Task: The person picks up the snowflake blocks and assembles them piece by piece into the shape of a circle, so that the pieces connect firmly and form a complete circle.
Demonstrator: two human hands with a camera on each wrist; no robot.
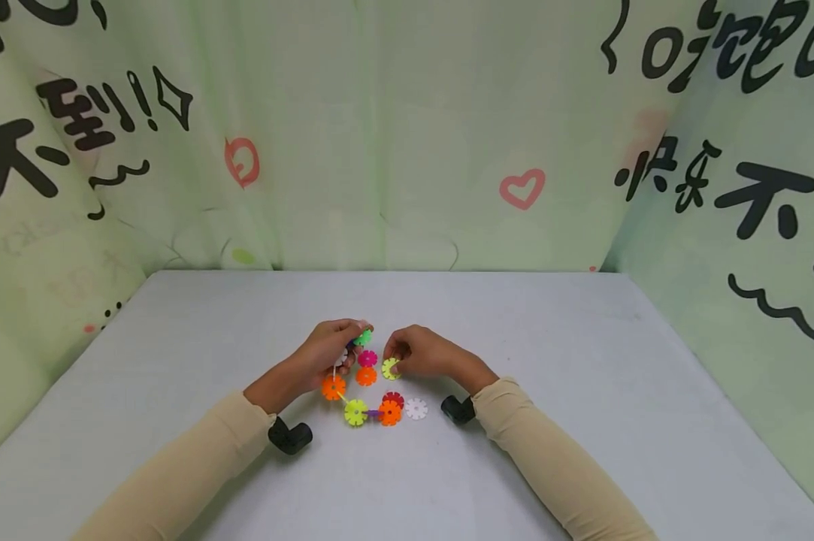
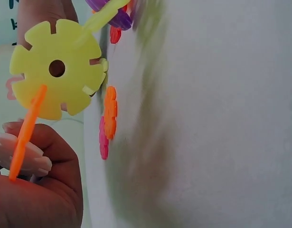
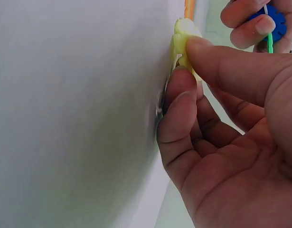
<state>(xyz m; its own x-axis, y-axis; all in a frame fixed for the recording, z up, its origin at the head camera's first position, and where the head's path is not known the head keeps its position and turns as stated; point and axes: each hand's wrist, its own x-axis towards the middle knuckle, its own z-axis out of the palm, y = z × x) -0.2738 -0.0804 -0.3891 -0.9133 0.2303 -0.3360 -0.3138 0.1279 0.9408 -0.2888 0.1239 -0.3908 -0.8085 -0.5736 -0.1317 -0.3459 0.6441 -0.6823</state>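
My left hand (image 1: 325, 349) grips a chain of slotted, flower-shaped plastic discs near its upper end. A green disc (image 1: 363, 337) and a blue disc (image 3: 278, 23) are at its fingertips, a white disc (image 2: 20, 154) is by the fingers. From there the chain runs down through an orange disc (image 1: 334, 388), a yellow disc (image 2: 36, 52), a purple disc (image 1: 374, 414) and another orange disc (image 1: 389, 412). My right hand (image 1: 423, 352) pinches a separate yellow disc (image 3: 184, 28) between thumb and fingers, close to the tabletop.
Between the hands, a pink disc (image 1: 367, 358) and an orange disc (image 2: 110, 112) lie on the white table (image 1: 515, 330). A white disc (image 1: 416, 409) lies right of the chain's end. Whether the red disc (image 1: 393, 398) joins the chain, I cannot tell. Printed curtains (image 1: 413, 135) surround the table.
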